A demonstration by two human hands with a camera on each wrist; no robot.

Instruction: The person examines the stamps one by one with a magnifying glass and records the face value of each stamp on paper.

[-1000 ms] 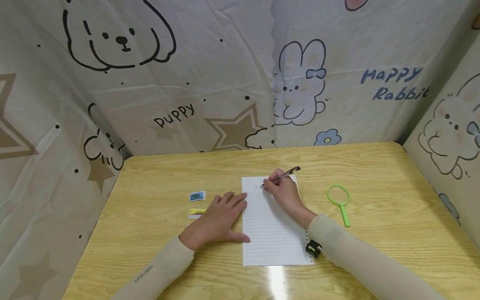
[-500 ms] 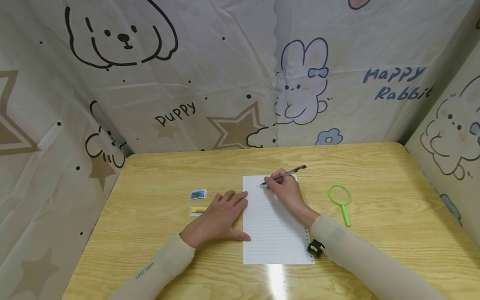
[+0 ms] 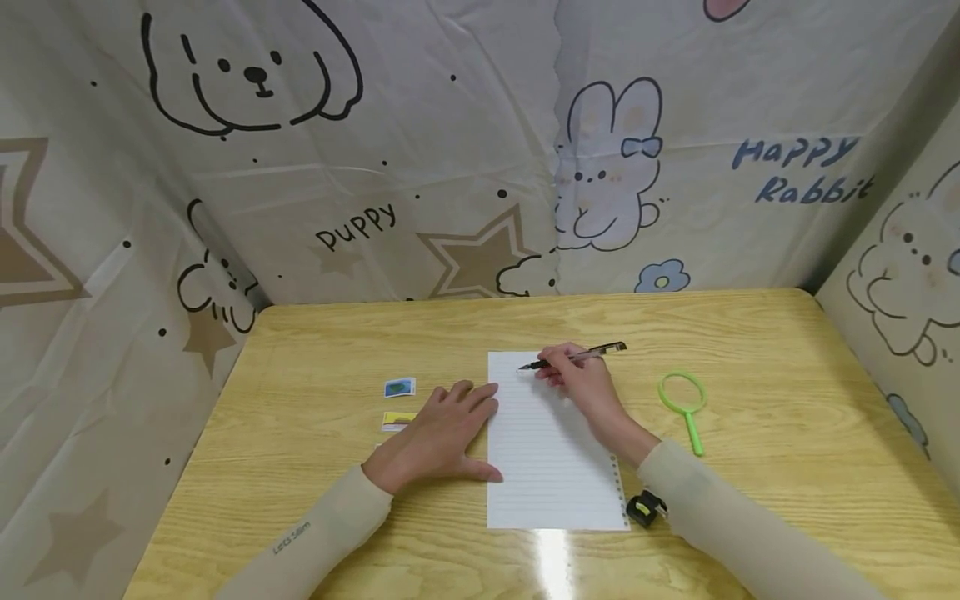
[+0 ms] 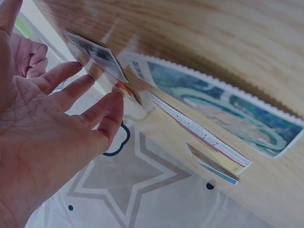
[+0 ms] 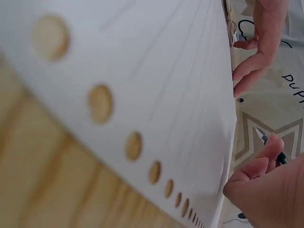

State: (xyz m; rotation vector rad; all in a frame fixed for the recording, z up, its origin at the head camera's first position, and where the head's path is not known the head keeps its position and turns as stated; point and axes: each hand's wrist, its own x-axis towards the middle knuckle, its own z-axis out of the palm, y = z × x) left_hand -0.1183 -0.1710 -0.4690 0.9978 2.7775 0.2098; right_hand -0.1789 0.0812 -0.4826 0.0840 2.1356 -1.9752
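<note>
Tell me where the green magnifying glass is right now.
In the head view the green magnifying glass lies flat on the wooden table, to the right of the lined paper and of the right hand holding the pen, untouched.

Head view looks down and forward over the whole surface (image 3: 750, 350). Both wrist views skim very close: left beside the stamps (image 4: 228, 107), right along the lined sheet (image 5: 156, 85), which the head view shares.

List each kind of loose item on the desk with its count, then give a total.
Stamps: 2 (blue stamp, yellow stamp)
Lined paper: 1
Pen: 1
Green magnifying glass: 1
Total: 5
</note>
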